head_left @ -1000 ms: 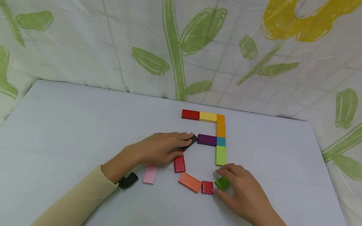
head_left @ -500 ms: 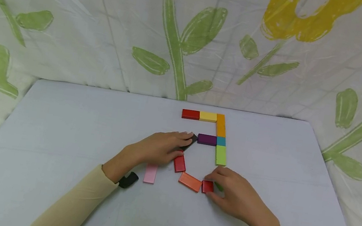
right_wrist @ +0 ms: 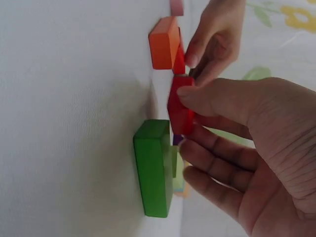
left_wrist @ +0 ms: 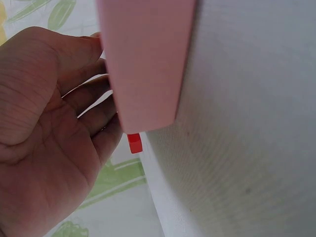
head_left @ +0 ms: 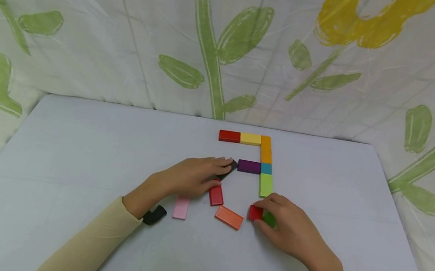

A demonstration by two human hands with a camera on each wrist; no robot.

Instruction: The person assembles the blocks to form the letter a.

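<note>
My right hand (head_left: 290, 227) pinches a small red block (head_left: 255, 213) between thumb and fingertips. In the right wrist view a green block (right_wrist: 154, 170) stands on the table below those fingers. My left hand (head_left: 191, 176) holds a dark grey block (head_left: 231, 170), fingers at its far side and thumb at the near side. That thumb also overlaps the top of another red block (head_left: 216, 196). An orange-red block (head_left: 229, 217) lies slanted between the hands. Close to the left wrist camera is a pink block (left_wrist: 148, 69), lying apart from the others.
Farther back, dark red (head_left: 229, 136), yellow (head_left: 250, 139), orange (head_left: 266, 150), teal (head_left: 265, 168) and lime (head_left: 265, 185) blocks form an angled line. A purple block (head_left: 248, 166) joins the teal one to the dark grey one. A flower-patterned curtain (head_left: 130, 34) hangs behind the white table (head_left: 81, 146).
My right hand has moved from the green block to the small red one, then shifted it right and slightly back, away from the orange-red block. The left hand stays put.
</note>
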